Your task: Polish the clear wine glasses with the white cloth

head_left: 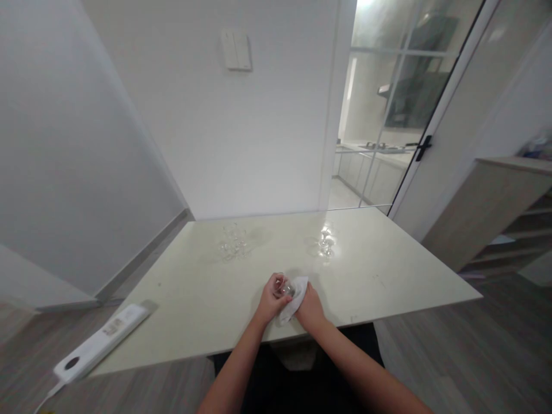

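Note:
My left hand is closed around a small clear glass above the near part of the table. A white tissue or thin cloth is pressed against the glass from the right side. My right hand grips that white piece; its fingers are mostly hidden behind it. Further back on the table stand several clear glasses in a group to the left. A smaller group of clear glasses stands to the right, partly washed out by glare.
The pale table has its far edge against a white wall. A white power strip with a cable lies across its left front edge. Beyond the right side are a glass door with a black handle and a wooden shelf unit.

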A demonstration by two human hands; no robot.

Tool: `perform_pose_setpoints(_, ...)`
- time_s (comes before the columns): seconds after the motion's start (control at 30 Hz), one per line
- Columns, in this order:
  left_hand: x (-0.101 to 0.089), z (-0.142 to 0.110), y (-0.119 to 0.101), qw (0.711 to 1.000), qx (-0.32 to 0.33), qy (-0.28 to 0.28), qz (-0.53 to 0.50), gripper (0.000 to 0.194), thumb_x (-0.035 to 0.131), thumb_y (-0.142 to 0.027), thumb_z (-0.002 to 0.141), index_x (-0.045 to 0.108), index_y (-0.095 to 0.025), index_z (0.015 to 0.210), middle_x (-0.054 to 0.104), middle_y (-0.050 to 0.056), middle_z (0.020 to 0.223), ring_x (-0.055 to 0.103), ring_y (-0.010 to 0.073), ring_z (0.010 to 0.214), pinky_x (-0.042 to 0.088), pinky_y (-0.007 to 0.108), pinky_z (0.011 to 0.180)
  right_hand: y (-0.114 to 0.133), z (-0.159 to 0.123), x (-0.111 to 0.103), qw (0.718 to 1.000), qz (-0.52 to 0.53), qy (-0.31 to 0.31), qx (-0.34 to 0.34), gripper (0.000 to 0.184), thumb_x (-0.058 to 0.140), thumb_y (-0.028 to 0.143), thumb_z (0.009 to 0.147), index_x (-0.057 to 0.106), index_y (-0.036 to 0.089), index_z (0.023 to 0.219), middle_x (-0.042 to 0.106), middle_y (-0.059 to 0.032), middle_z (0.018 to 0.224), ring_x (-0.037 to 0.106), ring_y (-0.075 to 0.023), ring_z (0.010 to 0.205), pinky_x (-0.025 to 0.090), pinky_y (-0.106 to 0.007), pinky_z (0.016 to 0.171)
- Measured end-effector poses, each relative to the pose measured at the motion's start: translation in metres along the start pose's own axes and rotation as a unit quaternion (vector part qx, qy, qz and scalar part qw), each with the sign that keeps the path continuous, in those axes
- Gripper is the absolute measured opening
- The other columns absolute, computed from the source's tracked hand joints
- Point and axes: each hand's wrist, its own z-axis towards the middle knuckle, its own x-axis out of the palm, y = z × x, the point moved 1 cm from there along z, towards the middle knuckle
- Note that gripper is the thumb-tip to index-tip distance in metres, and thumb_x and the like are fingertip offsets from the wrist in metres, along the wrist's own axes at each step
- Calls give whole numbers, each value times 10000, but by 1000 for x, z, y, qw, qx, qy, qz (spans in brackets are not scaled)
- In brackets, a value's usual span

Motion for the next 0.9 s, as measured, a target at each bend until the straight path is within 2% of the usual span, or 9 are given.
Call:
perform_pose_setpoints(0.07, 0, 2, 0, 999, -12, -35, -2, 510, 751, -535, 605, 516, -176, 881, 502, -13, 766, 489, 111, 656, 375, 208, 581, -1, -2, -1, 999, 32, -11, -18, 199, 583, 227, 795, 635, 155, 973, 619, -134, 982, 545, -272, 938, 461, -389, 834)
perform_pose_setpoints(0.17, -2, 4, 1, 995, -57, -78, -9, 419, 680, -520, 690, 549, -165, 869, 511, -22, 707, 469, 90, 562, 358, 205, 525, -5, -5, -5, 994, 108, -18, -20, 278, 598, 205, 756, 606, 142, 1027, 601, -134, 1038, 545, -264, 982, 465, -387, 869)
perform_pose_setpoints(0.3, -6, 7, 8, 983, -96, -123, -96, 404, 631, -488, 745, 558, -165, 978, 485, -47, 645, 438, 64, 469, 334, 189, 451, -8, -5, -10, 978, 207, -16, -2, 415, 623, 196, 719, 542, 157, 1125, 585, -117, 1094, 560, -250, 1019, 468, -387, 902)
perform_pose_setpoints(0.43, -10, 10, 14, 963, -104, -170, -182, 427, 581, -493, 782, 509, -196, 1080, 552, -27, 763, 465, 51, 451, 341, 176, 414, -8, -5, -10, 966, 258, 6, -8, 519, 649, 192, 683, 504, 177, 1182, 596, -107, 1142, 576, -250, 1039, 466, -388, 917)
perform_pose_setpoints(0.53, -10, 10, 14, 965, -103, -147, -191, 431, 582, -491, 795, 492, -208, 1107, 603, -1, 853, 512, 58, 477, 369, 179, 430, -7, -5, -11, 963, 267, 29, -2, 471, 652, 172, 665, 557, 194, 1126, 635, -87, 1107, 600, -251, 1003, 475, -381, 893)
perform_pose_setpoints(0.67, -8, 7, 10, 976, -90, -116, -158, 495, 593, -523, 795, 464, -206, 1153, 645, 49, 939, 574, 88, 527, 382, 185, 440, -6, -3, -16, 953, 300, 9, 33, 389, 630, 141, 665, 607, 195, 1050, 674, -60, 1012, 631, -225, 906, 494, -338, 817)
perform_pose_setpoints(0.77, -5, 5, 5, 982, -90, -112, -125, 541, 609, -564, 772, 475, -188, 1137, 651, 51, 902, 579, 95, 532, 390, 187, 447, -6, -1, -18, 942, 332, 1, 45, 318, 607, 131, 678, 630, 191, 989, 691, -42, 946, 637, -199, 832, 498, -306, 762)
perform_pose_setpoints(0.9, -4, 6, -1, 981, -107, -140, -85, 507, 643, -558, 742, 561, -170, 1057, 611, 10, 795, 520, 64, 493, 367, 175, 443, -11, -1, -14, 936, 346, -15, 65, 244, 599, 126, 657, 640, 170, 894, 694, -39, 870, 629, -197, 792, 500, -306, 738)
